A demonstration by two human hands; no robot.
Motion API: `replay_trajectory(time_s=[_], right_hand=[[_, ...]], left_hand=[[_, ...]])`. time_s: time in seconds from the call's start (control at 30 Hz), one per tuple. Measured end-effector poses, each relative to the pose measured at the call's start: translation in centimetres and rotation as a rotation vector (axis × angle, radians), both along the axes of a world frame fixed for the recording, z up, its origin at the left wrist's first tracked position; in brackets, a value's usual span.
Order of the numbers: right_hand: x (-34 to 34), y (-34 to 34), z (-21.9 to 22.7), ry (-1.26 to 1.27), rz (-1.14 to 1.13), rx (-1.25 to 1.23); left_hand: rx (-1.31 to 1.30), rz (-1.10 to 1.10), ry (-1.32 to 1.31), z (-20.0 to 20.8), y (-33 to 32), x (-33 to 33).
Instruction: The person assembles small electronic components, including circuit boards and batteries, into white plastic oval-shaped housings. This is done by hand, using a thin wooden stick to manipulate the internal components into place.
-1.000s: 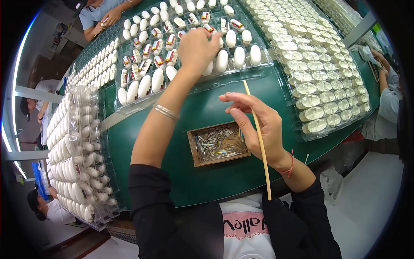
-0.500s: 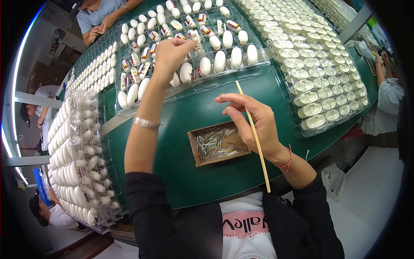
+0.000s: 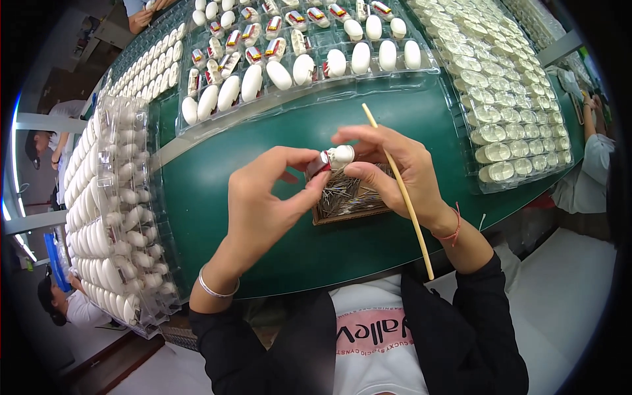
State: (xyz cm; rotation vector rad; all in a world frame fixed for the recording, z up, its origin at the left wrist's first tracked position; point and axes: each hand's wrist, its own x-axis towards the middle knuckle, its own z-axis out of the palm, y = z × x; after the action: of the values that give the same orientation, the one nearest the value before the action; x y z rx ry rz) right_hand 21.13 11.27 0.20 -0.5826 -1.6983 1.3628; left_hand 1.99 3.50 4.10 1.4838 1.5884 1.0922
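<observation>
Over the middle of the table, my left hand [image 3: 266, 194] pinches a small white plastic housing with a red-and-silver battery-like part [image 3: 322, 160] between thumb and fingertips. A rounded white end [image 3: 342, 155] points toward my right hand [image 3: 408, 168], whose fingertips are close to it; whether they touch it I cannot tell. A thin wooden stick [image 3: 413, 214] lies across my right hand, held between thumb and fingers, and slants down toward me. Just below the housing sits a small cardboard box [image 3: 355, 216] of thin metal pins [image 3: 341, 195], partly covered by my hands.
A clear plastic tray [image 3: 368, 79] of white housings lies at the far side. Stacked trays of white pieces [image 3: 108, 224] stand left, stacks of clear oval parts [image 3: 503, 131] right. Other people [image 3: 72, 303] work around the green table [image 3: 217, 217].
My left hand has come back from the far tray to the middle, now with a white housing in it. My right hand keeps the stick. The view has shifted.
</observation>
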Motion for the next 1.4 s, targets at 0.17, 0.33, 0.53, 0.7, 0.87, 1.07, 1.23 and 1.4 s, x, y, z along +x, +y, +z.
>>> replay_trajectory(time_s=[0.17,0.33,0.53,0.7,0.87,1.07,1.23,1.4], right_hand=[[-0.2,-0.3,-0.6,-0.004,0.075,0.019],[-0.7,-1.3,0.5,0.104,0.026,0.091],[0.7,-0.8,1.8,-0.015,-0.010,0.606],[8.9,0.8,3.0,-0.143,-0.289,0.359],[22.5,8.3,6.9,-0.890,-0.905,0.425],[35.3,15.8,3.8,-1.157,-0.825,0.676],[35.5,21.1,1.9,-1.421,-0.528,0.792],[39.4,21.4,2.0,-1.408,-0.496,0.819]], left_hand=[[0.351,0.036,0.257,-1.5,-1.4,-0.6],[-0.083,0.127,-0.603,-0.8,-2.2,0.2],[-0.082,0.084,-0.909,-0.5,-2.3,1.6],[-0.127,0.117,-0.716,-0.6,-3.5,0.9],[-0.123,0.099,-0.689,-1.1,-3.8,1.1],[-0.215,0.033,-0.611,0.4,-2.6,2.0],[-0.225,0.024,-0.666,-0.3,-3.3,1.1],[-0.262,-0.023,-0.728,-0.4,-3.3,-0.2]])
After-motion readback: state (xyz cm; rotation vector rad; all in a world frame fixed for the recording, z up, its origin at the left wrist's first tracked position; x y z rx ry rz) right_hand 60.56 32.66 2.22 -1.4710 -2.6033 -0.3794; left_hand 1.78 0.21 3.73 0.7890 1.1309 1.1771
